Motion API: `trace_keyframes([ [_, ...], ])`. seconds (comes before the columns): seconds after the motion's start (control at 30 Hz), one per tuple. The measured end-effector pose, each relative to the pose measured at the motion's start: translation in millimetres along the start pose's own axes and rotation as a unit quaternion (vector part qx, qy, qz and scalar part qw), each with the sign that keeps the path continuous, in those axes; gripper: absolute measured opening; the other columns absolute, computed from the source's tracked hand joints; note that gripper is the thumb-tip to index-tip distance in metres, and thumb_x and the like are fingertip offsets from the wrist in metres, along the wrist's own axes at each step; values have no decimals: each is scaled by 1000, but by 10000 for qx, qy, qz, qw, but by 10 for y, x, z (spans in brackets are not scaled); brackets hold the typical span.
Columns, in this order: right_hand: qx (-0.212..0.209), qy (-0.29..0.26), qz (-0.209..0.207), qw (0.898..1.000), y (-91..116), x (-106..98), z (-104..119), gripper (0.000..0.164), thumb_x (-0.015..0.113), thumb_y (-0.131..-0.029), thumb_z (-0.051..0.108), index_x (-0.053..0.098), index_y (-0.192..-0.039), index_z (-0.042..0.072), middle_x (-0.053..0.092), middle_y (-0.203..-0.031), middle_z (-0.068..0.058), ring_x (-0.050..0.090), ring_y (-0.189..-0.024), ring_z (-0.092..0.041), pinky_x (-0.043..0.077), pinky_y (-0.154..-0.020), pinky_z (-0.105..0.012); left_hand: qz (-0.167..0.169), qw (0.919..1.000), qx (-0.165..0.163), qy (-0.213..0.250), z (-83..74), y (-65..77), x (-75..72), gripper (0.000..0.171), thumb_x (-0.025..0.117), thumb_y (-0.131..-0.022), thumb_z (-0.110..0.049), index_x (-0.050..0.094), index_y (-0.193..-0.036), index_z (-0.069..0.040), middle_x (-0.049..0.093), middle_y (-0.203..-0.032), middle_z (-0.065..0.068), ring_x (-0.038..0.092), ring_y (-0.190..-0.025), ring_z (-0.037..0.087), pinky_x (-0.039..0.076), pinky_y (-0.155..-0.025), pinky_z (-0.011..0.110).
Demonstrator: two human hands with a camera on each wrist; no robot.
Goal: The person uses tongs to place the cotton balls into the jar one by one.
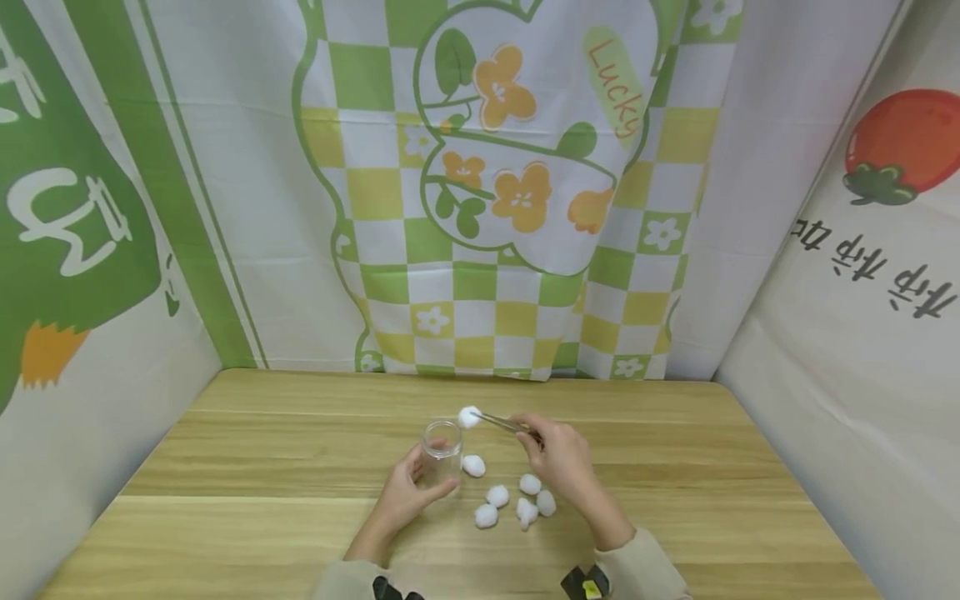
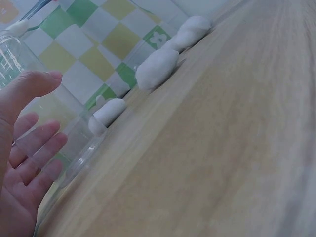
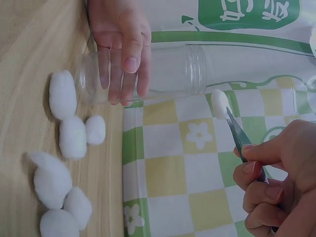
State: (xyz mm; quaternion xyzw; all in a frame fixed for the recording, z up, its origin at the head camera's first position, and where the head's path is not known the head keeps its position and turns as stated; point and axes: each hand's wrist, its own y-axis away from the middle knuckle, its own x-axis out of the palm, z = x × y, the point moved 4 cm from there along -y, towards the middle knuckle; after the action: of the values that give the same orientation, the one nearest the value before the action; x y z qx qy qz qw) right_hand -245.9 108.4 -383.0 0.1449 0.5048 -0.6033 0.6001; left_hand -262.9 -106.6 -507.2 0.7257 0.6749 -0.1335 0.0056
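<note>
A clear, wide-mouthed jar (image 1: 442, 471) stands upright on the wooden table, its mouth uncovered. My left hand (image 1: 405, 500) holds it from the left side, thumb in front and fingers behind, as the right wrist view also shows. In my right hand (image 1: 564, 458) is a pair of metal tweezers (image 3: 239, 134), pinched between thumb and fingers. Their tips grip a white cotton ball (image 1: 469, 417), raised close to the right of the jar's rim (image 3: 198, 69). One loose cotton ball (image 1: 473, 465) lies just right of the jar.
Several more cotton balls (image 1: 486, 516) lie on the wooden table (image 1: 675, 442) between my two forearms, some of them touching. A checked, flower-printed curtain (image 1: 480, 317) hangs behind the table's far edge. Printed cloths hang along both sides.
</note>
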Motion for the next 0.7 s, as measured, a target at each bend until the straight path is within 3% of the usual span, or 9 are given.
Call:
trace_keyframes([
  [0.33, -317, 12, -21, 9995, 22, 29, 81, 17, 69, -85, 8, 70, -102, 11, 71, -71, -1, 43, -52, 0, 27, -42, -11, -118, 9999, -77, -22, 5, -1, 4, 58, 81, -74, -9, 56, -127, -7, 66, -126, 15, 57, -125, 33, 42, -112, 49],
  [0.7, -369, 37, 69, 9993, 27, 106, 159, 19, 68, -87, 10, 71, -105, 13, 72, -74, 1, 45, -54, 0, 31, -44, -12, -74, 10000, 16, -38, 0, 9, 0, 57, 80, -76, -10, 55, -128, -6, 60, -132, 21, 55, -126, 39, 42, -111, 54],
])
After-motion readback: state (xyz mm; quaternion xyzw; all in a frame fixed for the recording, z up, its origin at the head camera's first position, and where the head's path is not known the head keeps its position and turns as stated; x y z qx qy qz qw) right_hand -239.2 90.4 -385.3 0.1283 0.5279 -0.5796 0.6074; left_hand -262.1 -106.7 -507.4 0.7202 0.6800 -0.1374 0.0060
